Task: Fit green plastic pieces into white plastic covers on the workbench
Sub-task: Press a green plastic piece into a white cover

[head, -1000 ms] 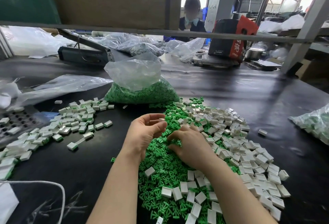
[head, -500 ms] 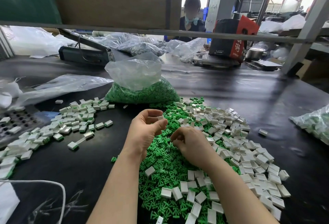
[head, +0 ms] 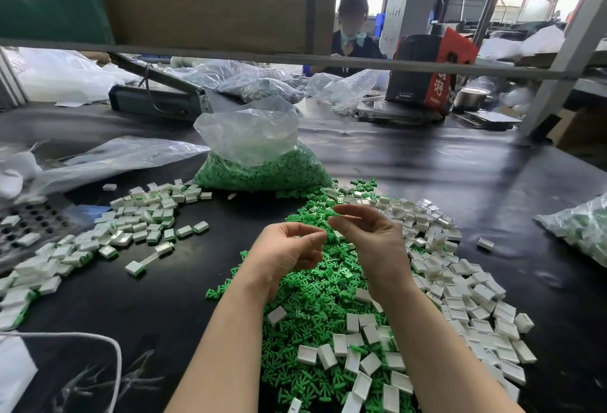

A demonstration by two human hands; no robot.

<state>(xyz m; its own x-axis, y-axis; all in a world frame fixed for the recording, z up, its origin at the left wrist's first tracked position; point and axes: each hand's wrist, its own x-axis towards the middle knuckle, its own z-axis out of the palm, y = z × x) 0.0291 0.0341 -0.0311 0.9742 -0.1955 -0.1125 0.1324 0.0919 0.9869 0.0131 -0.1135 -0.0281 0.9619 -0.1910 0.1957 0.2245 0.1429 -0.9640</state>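
Risk sits mostly in the small size of the parts. Both hands are raised just above the bench (head: 427,182), a little apart. The right hand (head: 371,242) pinches a green piece (head: 328,213) between thumb and forefinger; the piece is blurred, so its orientation cannot be read. The left hand (head: 289,248) has its fingers curled with the tips drawn together, probably on a white cover, though nothing white shows clearly in it.

If the piece meets a cover turned the wrong way, it will likely jam or sit crooked. A loose pinch could drop it into the green pile (head: 312,307) directly below, where it would be lost among identical pieces; harmless, but slow.

The empty white covers (head: 460,284) lie in a broad drift from 1 to 5 o'clock of the hands, touching the green pile and partly mixed into it. A forearm sweep there could scatter covers toward the bare bench at 3 o'clock.

Finished covers with green showing form a separate heap (head: 141,219) at 9 to 10 o'clock, well apart from the hands across an open strip of dark bench, which gives room for tossing a finished part. A bag of green pieces (head: 259,163) stands at 12 o'clock, near the top of the pile, limiting forward reach. The bench's near edge is out of view.
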